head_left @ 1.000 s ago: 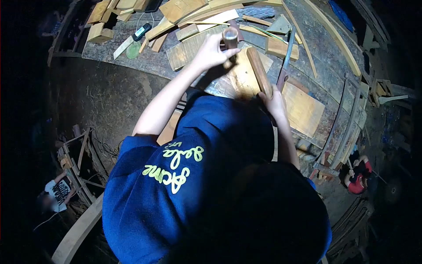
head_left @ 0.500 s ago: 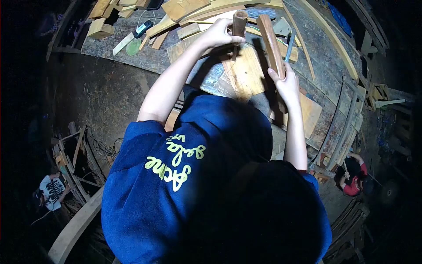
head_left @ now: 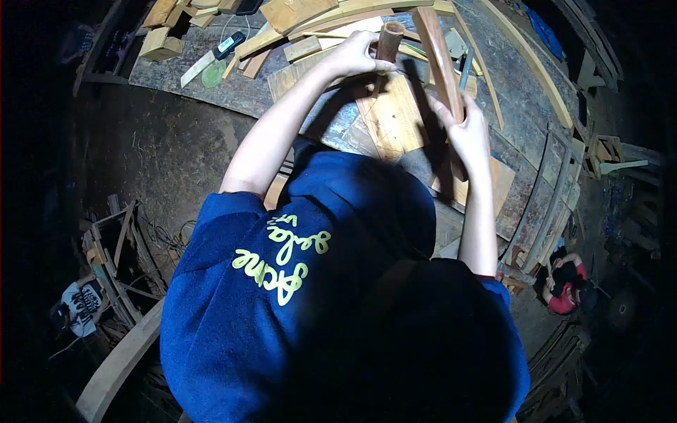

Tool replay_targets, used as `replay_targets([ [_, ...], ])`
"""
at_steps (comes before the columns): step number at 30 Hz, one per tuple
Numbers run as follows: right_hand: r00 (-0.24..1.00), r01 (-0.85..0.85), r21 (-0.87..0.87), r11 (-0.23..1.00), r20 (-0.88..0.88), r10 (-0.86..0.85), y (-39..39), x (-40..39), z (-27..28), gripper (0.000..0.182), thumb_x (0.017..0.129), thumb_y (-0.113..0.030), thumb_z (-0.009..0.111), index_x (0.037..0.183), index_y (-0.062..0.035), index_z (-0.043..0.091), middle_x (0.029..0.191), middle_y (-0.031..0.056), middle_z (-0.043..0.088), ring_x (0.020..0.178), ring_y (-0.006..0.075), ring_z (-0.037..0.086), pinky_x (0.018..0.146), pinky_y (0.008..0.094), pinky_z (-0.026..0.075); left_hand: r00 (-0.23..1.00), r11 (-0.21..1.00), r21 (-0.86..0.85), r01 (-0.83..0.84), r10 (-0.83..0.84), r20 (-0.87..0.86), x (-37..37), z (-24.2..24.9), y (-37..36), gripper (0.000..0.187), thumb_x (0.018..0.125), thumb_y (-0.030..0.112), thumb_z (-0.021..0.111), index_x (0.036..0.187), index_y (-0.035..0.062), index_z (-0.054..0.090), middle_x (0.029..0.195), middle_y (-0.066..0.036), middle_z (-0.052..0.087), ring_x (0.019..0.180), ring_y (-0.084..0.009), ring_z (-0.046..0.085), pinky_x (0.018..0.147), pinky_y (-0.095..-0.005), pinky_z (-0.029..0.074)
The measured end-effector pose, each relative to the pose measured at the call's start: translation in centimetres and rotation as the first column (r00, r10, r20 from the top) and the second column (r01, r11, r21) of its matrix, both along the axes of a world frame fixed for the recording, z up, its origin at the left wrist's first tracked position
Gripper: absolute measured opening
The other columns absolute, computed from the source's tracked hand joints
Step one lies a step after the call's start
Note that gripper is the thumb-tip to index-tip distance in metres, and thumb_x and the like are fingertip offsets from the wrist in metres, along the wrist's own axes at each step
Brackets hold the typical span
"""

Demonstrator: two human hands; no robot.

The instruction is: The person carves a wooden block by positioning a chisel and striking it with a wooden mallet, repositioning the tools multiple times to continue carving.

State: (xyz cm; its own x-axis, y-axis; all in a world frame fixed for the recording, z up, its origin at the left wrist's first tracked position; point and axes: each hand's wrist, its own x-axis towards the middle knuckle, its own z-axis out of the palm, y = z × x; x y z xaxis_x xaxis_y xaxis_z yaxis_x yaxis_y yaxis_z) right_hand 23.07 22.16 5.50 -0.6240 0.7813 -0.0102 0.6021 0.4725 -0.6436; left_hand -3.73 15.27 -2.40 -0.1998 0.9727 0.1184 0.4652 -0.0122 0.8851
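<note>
My left hand (head_left: pixel 357 55) is closed around the round wooden handle of a chisel (head_left: pixel 390 41). The chisel stands nearly upright, its narrow blade pointing down at a light wooden board (head_left: pixel 396 120) with pencil lines on it. To the right, my right hand (head_left: pixel 468 134) grips a long, squared brown wooden bar (head_left: pixel 440 60) near its lower part. The bar's far end sticks up beside the chisel handle, apart from it. Just beyond my right hand lies a thin blue-grey tool (head_left: pixel 466 68), partly hidden by the bar.
Wood offcuts (head_left: pixel 300 14) crowd the far side of the workbench (head_left: pixel 233 92). A try square (head_left: pixel 211 59) with a dark handle lies at the left. One person (head_left: pixel 83 307) is at lower left, another in red (head_left: pixel 566 285) at lower right. Long curved strips (head_left: pixel 539 190) line the right edge.
My right hand has moved slightly right, and the wooden bar's far end has come up higher. The chisel handle has shifted a little to the right in my left hand.
</note>
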Motion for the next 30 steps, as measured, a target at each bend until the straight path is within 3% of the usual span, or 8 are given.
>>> replay_targets([
  [4, 0.994, -0.053, -0.03, 0.998, -0.101, 0.05, 0.5, -1.3, 3.0, 0.058, 0.082, -0.041, 0.067, 0.126, -0.0043, 0.055, 0.105, 0.0236, 0.066, 0.099, 0.038, 0.064, 0.085, 0.0428, 0.049, 0.999, 1.0, 0.022, -0.022, 0.023, -0.044, 0.1, 0.5, -0.2, 0.038, 0.07, 0.025, 0.082, 0.095, 0.0013, 0.067, 0.088, -0.011, 0.069, 0.078, -0.0167, 0.064, 0.075, -0.0313, 0.051],
  [12, 0.951, -0.107, 0.286, 0.952, -0.251, 0.182, 0.8, -3.7, 8.7, 0.055, 0.088, -0.042, 0.061, 0.132, -0.0106, 0.051, 0.102, 0.0228, 0.067, 0.094, 0.0372, 0.067, 0.081, 0.0432, 0.053, 0.998, 1.0, -0.027, 0.011, -0.01, 0.056, 0.4, 1.9, 0.0, 0.036, 0.073, 0.019, 0.08, 0.1, 0.0001, 0.065, 0.095, -0.009, 0.069, 0.086, -0.0161, 0.066, 0.083, -0.0313, 0.053],
  [14, 0.955, -0.143, 0.351, 0.925, -0.198, 0.222, 0.8, -4.3, 9.1, 0.048, 0.09, -0.037, 0.058, 0.13, -0.0105, 0.051, 0.096, 0.0257, 0.066, 0.092, 0.0403, 0.065, 0.079, 0.0471, 0.053, 0.999, 0.997, -0.069, -0.017, 0.02, 0.042, 0.7, 2.5, 0.0, 0.037, 0.072, 0.019, 0.081, 0.099, 0.0008, 0.064, 0.093, -0.009, 0.069, 0.084, -0.0164, 0.065, 0.08, -0.0313, 0.052],
  [16, 0.941, -0.317, 0.302, 0.899, 0.216, 0.26, 1.1, -4.5, 9.4, 0.043, 0.092, -0.032, 0.055, 0.124, -0.0049, 0.05, 0.083, 0.0289, 0.065, 0.084, 0.043, 0.065, 0.074, 0.0486, 0.053, 0.996, 0.998, -0.046, -0.038, 0.034, -0.077, 0.5, 2.5, 0.2, 0.036, 0.072, 0.025, 0.083, 0.093, 0.0028, 0.065, 0.083, -0.005, 0.066, 0.074, -0.0109, 0.056, 0.071, -0.0282, 0.048],
  [21, 0.885, -0.399, 0.251, 0.882, 0.358, 0.298, 3.2, -4.8, 10.2, 0.04, 0.094, -0.033, 0.05, 0.112, 0.0025, 0.053, 0.077, 0.029, 0.064, 0.077, 0.0417, 0.066, 0.073, 0.0476, 0.053, 0.999, 0.999, -0.042, -0.015, 0.016, 0.032, 0.5, 2.1, 0.7, 0.038, 0.071, 0.025, 0.082, 0.097, 0.0019, 0.065, 0.083, -0.005, 0.066, 0.074, -0.0112, 0.057, 0.069, -0.0273, 0.047],
  [26, 0.93, -0.176, 0.423, 0.889, -0.225, 0.291, 5.0, -5.7, 11.6, 0.039, 0.096, -0.041, 0.048, 0.113, -0.0067, 0.055, 0.081, 0.0276, 0.065, 0.079, 0.043, 0.065, 0.068, 0.0457, 0.051, 0.999, 0.998, -0.066, -0.005, 0.002, -0.051, 0.0, 0.9, 1.6, 0.034, 0.072, 0.024, 0.081, 0.094, 0.002, 0.065, 0.082, -0.005, 0.066, 0.072, -0.0114, 0.055, 0.067, -0.0272, 0.046],
  [28, 0.957, -0.197, 0.33, 0.923, -0.138, 0.254, 4.6, -5.9, 10.8, 0.042, 0.098, -0.04, 0.048, 0.118, -0.0038, 0.055, 0.098, 0.023, 0.067, 0.091, 0.0318, 0.067, 0.078, 0.0391, 0.05, 1.0, 0.997, -0.075, -0.008, 0.006, -0.025, 0.1, 1.2, 1.5, 0.036, 0.072, 0.026, 0.081, 0.094, 0.0025, 0.065, 0.08, -0.004, 0.065, 0.071, -0.0117, 0.054, 0.066, -0.0277, 0.045],
  [30, 0.895, -0.389, 0.218, 0.895, 0.32, 0.311, 5.0, -5.9, 8.5, 0.042, 0.096, -0.039, 0.048, 0.113, -0.0009, 0.053, 0.083, 0.0292, 0.064, 0.082, 0.0434, 0.065, 0.073, 0.0464, 0.05, 0.997, 0.999, -0.049, -0.012, 0.008, -0.075, 0.0, 0.6, 1.7, 0.037, 0.071, 0.027, 0.081, 0.093, 0.0033, 0.065, 0.079, -0.004, 0.064, 0.07, -0.0122, 0.053, 0.065, -0.0284, 0.044],
])
